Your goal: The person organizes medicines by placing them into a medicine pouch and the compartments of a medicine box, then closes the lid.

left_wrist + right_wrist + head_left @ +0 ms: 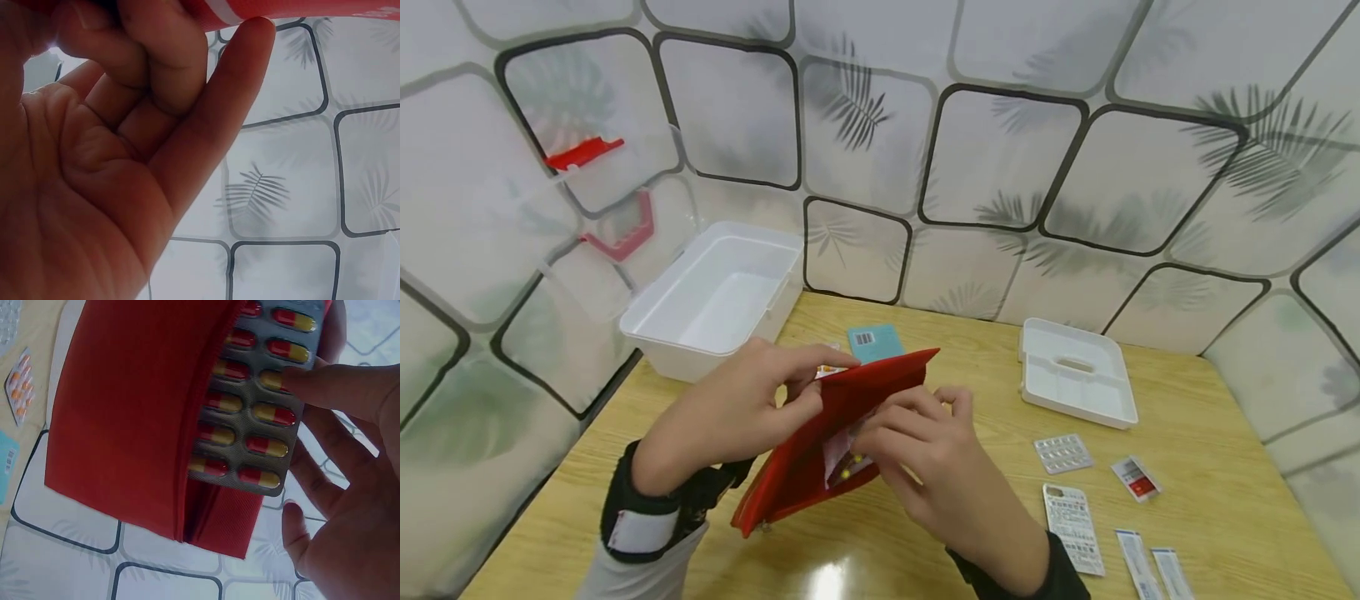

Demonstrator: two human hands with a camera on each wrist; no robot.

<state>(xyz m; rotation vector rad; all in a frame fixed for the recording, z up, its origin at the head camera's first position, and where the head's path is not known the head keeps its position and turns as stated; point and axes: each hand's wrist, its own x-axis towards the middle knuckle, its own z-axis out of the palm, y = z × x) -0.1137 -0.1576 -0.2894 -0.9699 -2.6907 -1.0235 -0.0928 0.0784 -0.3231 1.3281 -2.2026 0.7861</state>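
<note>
A red zip pouch is held tilted above the table, its mouth facing the right. My left hand grips its upper edge between thumb and fingers; from below, the left wrist view shows the curled fingers against the red fabric. Thumb and fingers of my right hand pinch a silver blister pack of red-and-yellow capsules. Part of that pack sits inside the pouch mouth, and the rest sticks out. In the head view the right fingers cover much of it.
At the left stands a white box with its clear lid raised. Behind the pouch lies a teal packet, with an orange-pill blister nearby. On the right are a white tray, a pill blister, a small packet, a printed white pack and thin sachets.
</note>
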